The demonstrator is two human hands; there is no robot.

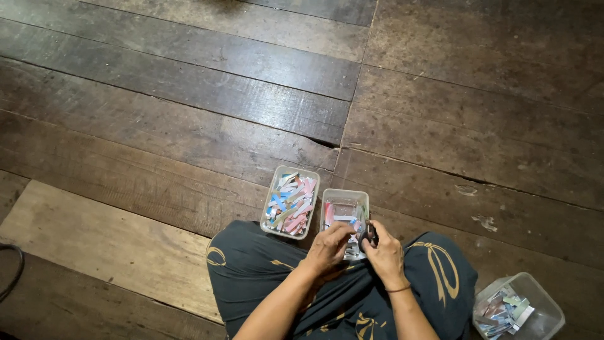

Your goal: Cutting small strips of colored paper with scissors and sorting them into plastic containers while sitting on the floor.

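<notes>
Dark garment [340, 296], gold bow print; thin band, right wrist [398, 289].

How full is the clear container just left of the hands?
Nearly full: the clear container holds mixed coloured paper strips heaped about to its rim.

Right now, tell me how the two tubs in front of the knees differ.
The left tub is packed full of coloured paper strips; the middle tub holds only a few. The left tub sits clear of both hands; the middle tub is partly covered by the left hand and right hand. Both are clear plastic rectangles on the wooden floor.
</notes>
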